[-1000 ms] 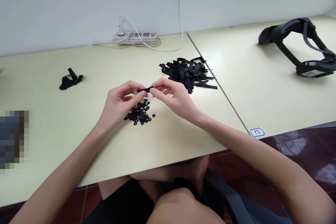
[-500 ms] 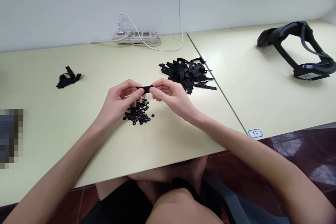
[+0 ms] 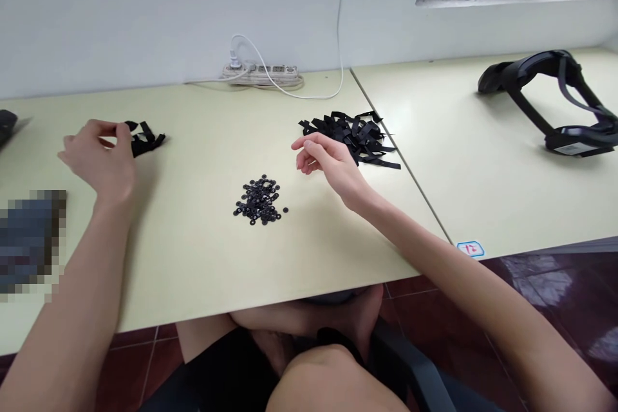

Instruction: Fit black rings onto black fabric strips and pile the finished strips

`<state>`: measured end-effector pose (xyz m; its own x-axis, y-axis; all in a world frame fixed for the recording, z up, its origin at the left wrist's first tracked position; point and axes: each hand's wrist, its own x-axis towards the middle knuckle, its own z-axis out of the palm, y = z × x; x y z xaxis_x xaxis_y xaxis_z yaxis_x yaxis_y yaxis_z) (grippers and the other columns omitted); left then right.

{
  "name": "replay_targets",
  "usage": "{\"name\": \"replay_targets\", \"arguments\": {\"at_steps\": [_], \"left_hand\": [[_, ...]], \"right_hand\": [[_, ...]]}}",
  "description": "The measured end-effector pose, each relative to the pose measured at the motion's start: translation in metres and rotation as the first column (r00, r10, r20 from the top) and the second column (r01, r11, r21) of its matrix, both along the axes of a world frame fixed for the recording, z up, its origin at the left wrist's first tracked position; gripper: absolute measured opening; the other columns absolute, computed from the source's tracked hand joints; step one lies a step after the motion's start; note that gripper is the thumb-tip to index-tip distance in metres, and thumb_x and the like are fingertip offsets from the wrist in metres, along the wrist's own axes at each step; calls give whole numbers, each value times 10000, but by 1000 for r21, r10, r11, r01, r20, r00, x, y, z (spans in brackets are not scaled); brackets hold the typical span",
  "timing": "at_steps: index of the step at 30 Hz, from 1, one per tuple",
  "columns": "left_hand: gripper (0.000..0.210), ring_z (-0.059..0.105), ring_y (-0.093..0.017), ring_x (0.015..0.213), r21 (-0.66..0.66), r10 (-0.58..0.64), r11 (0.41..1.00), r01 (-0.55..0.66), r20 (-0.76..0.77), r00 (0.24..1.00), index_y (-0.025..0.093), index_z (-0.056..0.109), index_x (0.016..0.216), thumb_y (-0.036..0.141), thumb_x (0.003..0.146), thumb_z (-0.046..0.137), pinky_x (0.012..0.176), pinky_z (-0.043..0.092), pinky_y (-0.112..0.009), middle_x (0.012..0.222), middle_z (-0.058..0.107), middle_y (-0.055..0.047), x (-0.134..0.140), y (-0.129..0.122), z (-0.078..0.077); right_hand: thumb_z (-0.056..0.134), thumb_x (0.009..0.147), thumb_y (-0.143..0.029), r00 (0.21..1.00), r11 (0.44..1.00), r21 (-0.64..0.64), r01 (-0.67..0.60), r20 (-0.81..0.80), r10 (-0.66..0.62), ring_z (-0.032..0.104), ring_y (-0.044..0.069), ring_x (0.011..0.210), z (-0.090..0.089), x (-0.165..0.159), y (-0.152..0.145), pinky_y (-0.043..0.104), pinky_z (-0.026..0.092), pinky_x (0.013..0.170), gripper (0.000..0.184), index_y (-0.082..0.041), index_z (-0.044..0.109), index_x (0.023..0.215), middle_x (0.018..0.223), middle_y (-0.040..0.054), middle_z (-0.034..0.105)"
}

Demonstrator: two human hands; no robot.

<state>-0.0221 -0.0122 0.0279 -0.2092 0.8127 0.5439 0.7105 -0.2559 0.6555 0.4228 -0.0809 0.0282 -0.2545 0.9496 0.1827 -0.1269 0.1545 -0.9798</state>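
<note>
My left hand [image 3: 103, 154] is over the left side of the table, thumb and fingers pinched on a black fabric strip [image 3: 130, 125], mostly hidden by the fingers. Right beside it lies a small heap of black strips [image 3: 149, 141]. My right hand [image 3: 326, 159] hovers with loosely bent fingers and nothing visible in them. It is in front of a larger pile of loose black strips [image 3: 360, 135], partly covering its near edge. Between the two hands, a heap of small round black snap-like discs with centre holes [image 3: 261, 199] lies on the table.
A power strip [image 3: 261, 76] with a white cable [image 3: 309, 97] sits against the wall. A black headset [image 3: 555, 103] rests on the right table section, past the seam. A numbered label [image 3: 470, 248] is at the front edge. A pixelated object [image 3: 29, 241] lies at left.
My hands have parted from the strip they held together. The left carried it left to the small heap; the right moved slightly right, towards the large pile. The view has shifted a little.
</note>
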Motion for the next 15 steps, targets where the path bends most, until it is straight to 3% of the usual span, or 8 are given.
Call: {"name": "replay_targets", "arguments": {"at_steps": [2, 4, 7, 10, 11, 13, 15], "left_hand": [[633, 423, -433, 1354, -54, 264, 962, -266, -50, 963, 222, 535, 784, 806, 954, 710, 1108, 254, -588, 808, 414, -64, -7, -3, -3], [765, 318, -529, 1443, -116, 316, 939, -324, -81, 945, 219, 543, 757, 963, 857, 692, 1200, 173, -690, 919, 444, -97, -7, -3, -9], [766, 280, -523, 1491, -74, 217, 971, -226, -115, 969, 226, 639, 873, 991, 913, 618, 1236, 142, -703, 1080, 532, -108, -1, 1, -14], [657, 470, -365, 1322, 86, 181, 981, -172, -119, 976, 202, 718, 942, 847, 1014, 618, 1178, 247, -591, 987, 582, -77, 14, 9, -11], [633, 532, -290, 1176, 139, 148, 982, -131, -115, 982, 188, 738, 916, 793, 1037, 599, 1125, 305, -528, 889, 584, -51, 21, 11, -9], [555, 554, -185, 941, 127, -42, 990, 66, -182, 982, 182, 798, 969, 677, 1066, 567, 1016, 368, -417, 829, 636, -9, 42, 9, -3], [455, 620, -188, 945, 48, -210, 972, 228, -251, 945, 209, 822, 1021, 552, 1104, 535, 973, 421, -386, 961, 739, -28, 68, -1, 4]], "right_hand": [[629, 1098, -422, 997, 996, 41, 74, 23, -75, 668, 134, 786, -3, 4, 9, 313, 564, 813, 228, -239, 755, 1045, 825, -8, 726], [603, 1083, -369, 980, 976, 124, 176, 73, -186, 666, 145, 779, -7, 11, 19, 325, 553, 799, 195, -237, 740, 1039, 816, -4, 726], [574, 1045, -269, 885, 880, 331, 340, 204, -418, 699, 183, 886, -10, 27, 34, 361, 553, 865, 141, -246, 708, 1081, 900, 19, 753], [582, 1015, -232, 671, 741, 557, 376, 388, -632, 665, 268, 1123, -15, 43, 44, 456, 539, 1057, 179, -254, 720, 1128, 1108, 83, 767], [619, 999, -240, 599, 730, 592, 341, 462, -654, 637, 303, 1198, -18, 46, 46, 501, 510, 1130, 190, -252, 737, 1148, 1162, 101, 762], [703, 975, -277, 503, 743, 614, 268, 568, -651, 590, 369, 1301, -24, 50, 47, 564, 464, 1194, 169, -238, 774, 1124, 1265, 139, 740], [725, 973, -271, 470, 757, 619, 211, 615, -634, 588, 390, 1303, -30, 51, 48, 587, 451, 1205, 128, -234, 795, 1075, 1260, 148, 740]]}}
